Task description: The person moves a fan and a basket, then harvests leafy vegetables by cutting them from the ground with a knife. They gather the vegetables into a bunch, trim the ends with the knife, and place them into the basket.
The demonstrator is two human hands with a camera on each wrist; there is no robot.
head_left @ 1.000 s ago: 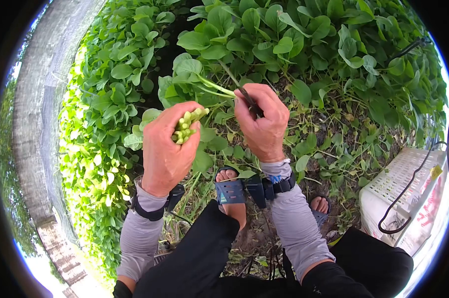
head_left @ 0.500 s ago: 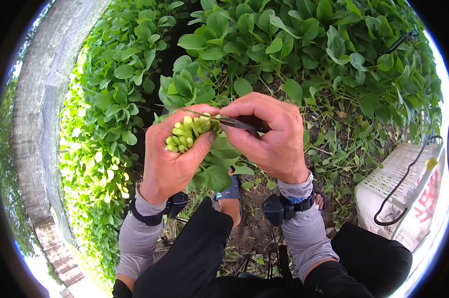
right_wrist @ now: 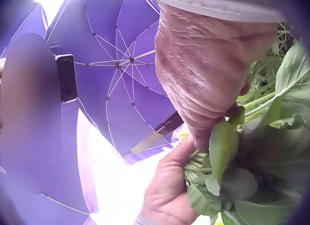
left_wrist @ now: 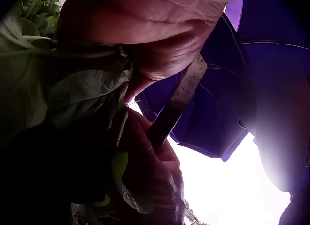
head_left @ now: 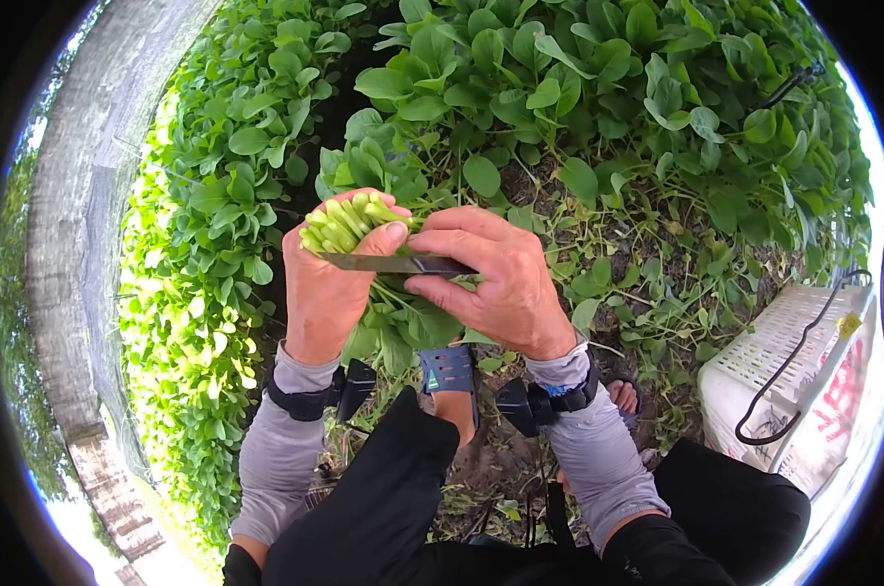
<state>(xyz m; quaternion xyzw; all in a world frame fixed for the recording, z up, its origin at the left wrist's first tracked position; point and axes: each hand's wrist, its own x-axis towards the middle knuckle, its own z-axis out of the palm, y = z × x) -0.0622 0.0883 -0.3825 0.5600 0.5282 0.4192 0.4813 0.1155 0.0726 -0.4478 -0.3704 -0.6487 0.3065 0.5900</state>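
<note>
Holding a bunch of greens (head_left: 348,225) and a knife (head_left: 388,264) close together.
The left hand (head_left: 323,298) is curled round the stems, pale ends up, leaves (head_left: 418,325) below; the right hand (head_left: 508,278) grips the knife, its blade across the left palm.

A: How's the head view lit?

B: Bright daylight; the leaves (head_left: 188,322) at far left glare yellow-green, and black surrounds the fisheye circle, where the grey strip (head_left: 66,244) bends near the rim.

A: And the 2 wrist views?

B: The left is dim: foliage (left_wrist: 85,89) sinks to near black, with white glare at lower right. The right is brighter, its purple umbrella (right_wrist: 97,40) glowing from light behind, with blown-out white at lower left and blurred corners.
</note>
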